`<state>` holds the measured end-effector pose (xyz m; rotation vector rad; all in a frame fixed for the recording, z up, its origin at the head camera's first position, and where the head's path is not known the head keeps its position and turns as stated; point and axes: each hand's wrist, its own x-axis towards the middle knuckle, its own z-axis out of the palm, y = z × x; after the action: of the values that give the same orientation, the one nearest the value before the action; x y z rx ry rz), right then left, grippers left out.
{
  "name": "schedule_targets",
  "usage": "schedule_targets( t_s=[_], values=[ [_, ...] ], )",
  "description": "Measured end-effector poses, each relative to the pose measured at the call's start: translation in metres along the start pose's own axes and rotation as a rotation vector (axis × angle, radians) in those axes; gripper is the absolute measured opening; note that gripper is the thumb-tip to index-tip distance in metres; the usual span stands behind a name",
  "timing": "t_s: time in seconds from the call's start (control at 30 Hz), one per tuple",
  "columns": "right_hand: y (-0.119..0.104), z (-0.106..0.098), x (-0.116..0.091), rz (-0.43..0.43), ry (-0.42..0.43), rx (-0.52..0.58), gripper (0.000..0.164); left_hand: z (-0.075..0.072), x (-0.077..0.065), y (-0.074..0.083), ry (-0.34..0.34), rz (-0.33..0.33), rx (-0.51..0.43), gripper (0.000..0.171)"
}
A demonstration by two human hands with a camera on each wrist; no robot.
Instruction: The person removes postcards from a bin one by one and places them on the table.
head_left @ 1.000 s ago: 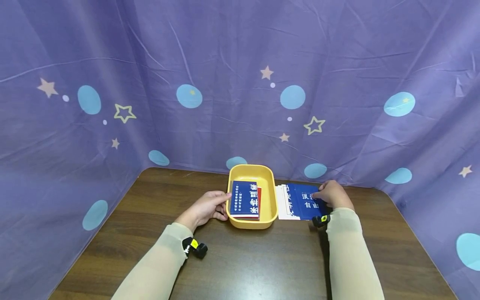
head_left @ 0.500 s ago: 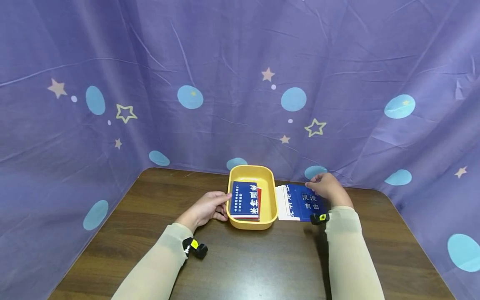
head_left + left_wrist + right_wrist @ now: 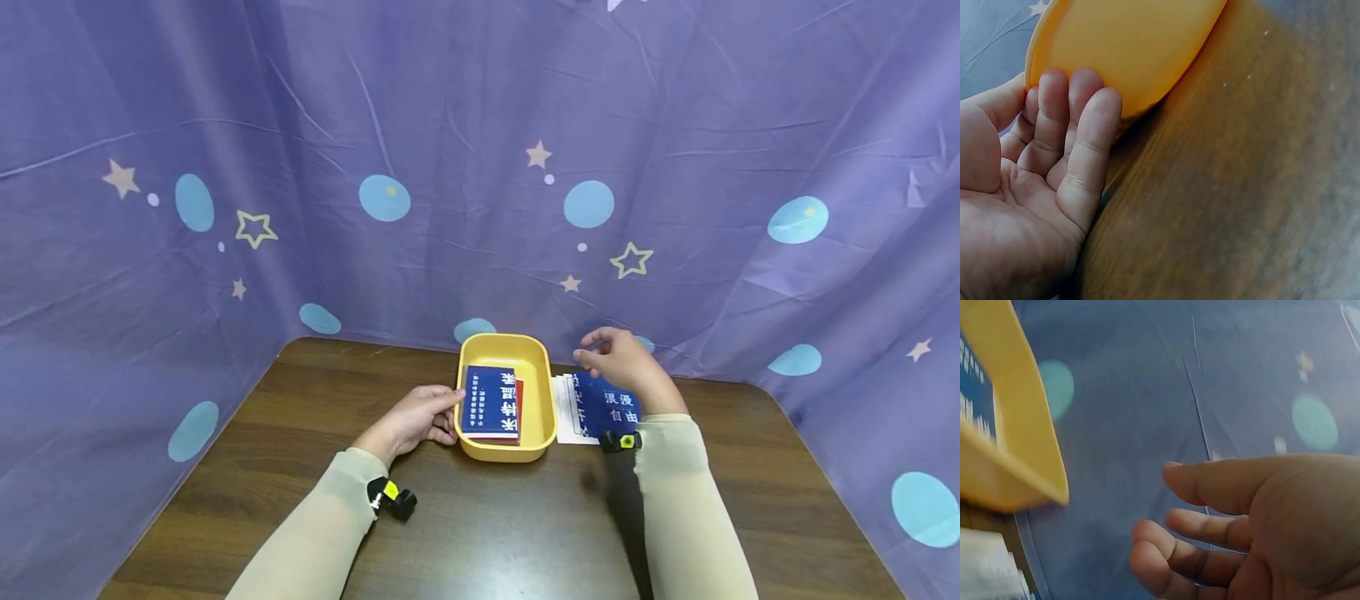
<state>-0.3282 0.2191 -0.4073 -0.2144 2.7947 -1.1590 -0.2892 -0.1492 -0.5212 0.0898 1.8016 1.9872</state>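
Note:
A yellow plastic tray (image 3: 537, 375) stands toward the back of the table. My left hand (image 3: 416, 419) pinches its left rim, the thumb over the edge and the fingers against the outer wall (image 3: 1135, 44). Inside lies a small stack of cards, a blue card (image 3: 486, 402) with white characters on top and a red one showing below. Right of the tray, blue cards (image 3: 592, 403) and white cards (image 3: 567, 425) lie overlapping on the table. My right hand (image 3: 622, 364) hovers above the back of these cards, holding nothing, its fingers (image 3: 1150, 565) loosely bent and apart from the thumb.
A purple curtain (image 3: 480, 258) with stars and blue spots hangs behind the table and along both sides. The brown wooden table (image 3: 510, 525) stretches in front of the tray. Each wrist carries a small black camera.
My right hand has lifted off the blue cards and moved left and up, nearer the tray. The cards stay on the table, and my left hand keeps its hold on the tray.

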Motion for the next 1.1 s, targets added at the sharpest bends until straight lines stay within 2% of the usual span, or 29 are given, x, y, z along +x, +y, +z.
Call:
schedule_targets(
  t_s=[0.2, 0.3, 0.43, 0.63, 0.73, 0.9, 1.1],
  values=[
    [-0.039, 0.029, 0.001, -0.080, -0.048, 0.045, 0.056, 0.000, 0.000, -0.001, -0.004, 0.005, 0.003, 0.040],
    [-0.055, 0.045, 0.009, -0.095, -0.126, 0.046, 0.054, 0.000, 0.000, -0.002, -0.002, 0.007, -0.002, 0.040],
    [-0.071, 0.064, 0.029, -0.058, -0.232, -0.014, 0.052, -0.001, 0.000, -0.002, -0.004, 0.017, 0.000, 0.039],
    [-0.075, 0.089, 0.059, 0.028, -0.315, -0.192, 0.041, -0.001, 0.000, -0.002, -0.004, 0.015, 0.000, 0.039],
    [-0.074, 0.101, 0.068, 0.073, -0.321, -0.273, 0.036, 0.000, 0.000, -0.001, -0.007, 0.013, -0.003, 0.040],
    [-0.074, 0.119, 0.072, 0.131, -0.350, -0.335, 0.048, 0.001, -0.002, 0.001, -0.011, 0.011, -0.003, 0.039],
    [-0.076, 0.128, 0.068, 0.144, -0.364, -0.366, 0.058, 0.000, -0.003, 0.002, -0.010, 0.006, 0.002, 0.040]
  ],
)
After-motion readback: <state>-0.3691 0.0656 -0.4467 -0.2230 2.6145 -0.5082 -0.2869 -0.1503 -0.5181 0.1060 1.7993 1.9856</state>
